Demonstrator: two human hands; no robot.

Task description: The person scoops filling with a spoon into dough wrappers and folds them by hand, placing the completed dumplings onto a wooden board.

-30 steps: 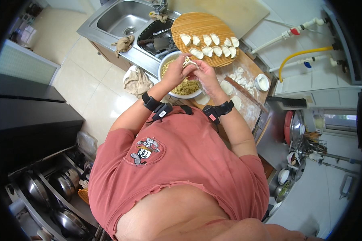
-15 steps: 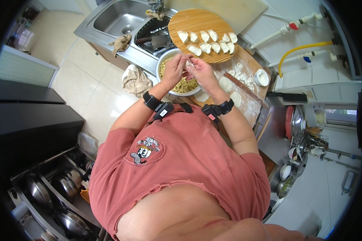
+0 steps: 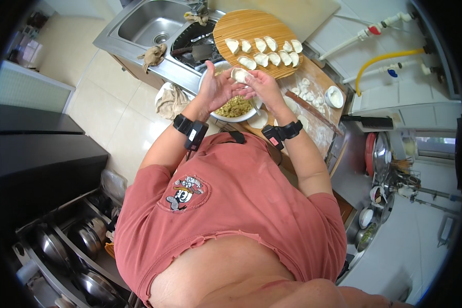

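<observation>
A white folded dumpling (image 3: pixel 239 75) is held between the thumb and fingers of my right hand (image 3: pixel 266 88). Palm up and fingers spread, my left hand (image 3: pixel 216 91) is right beside it; whether its fingertips touch the dumpling I cannot tell. Both hands are above a white bowl (image 3: pixel 230 119) of chopped yellow-green filling (image 3: pixel 234 107), partly hidden by them. Just beyond, a round bamboo tray (image 3: pixel 251 28) carries two rows of shaped dumplings (image 3: pixel 262 59). Flat dough wrappers (image 3: pixel 258 120) lie on the floured board (image 3: pixel 321 136) near my right wrist.
A wooden rolling pin (image 3: pixel 313 112) crosses the board beside small dough pieces (image 3: pixel 306 95) and a small bowl of flour (image 3: pixel 334 96). At the far left is a steel sink (image 3: pixel 151 25), with cloths (image 3: pixel 172 101) by the counter edge. A cleaver (image 3: pixel 369 122) lies at the right.
My hands were pressed together at the dumpling's edge. Now my left hand has opened and turned palm up, while the right keeps hold of the dumpling, which shows plainly.
</observation>
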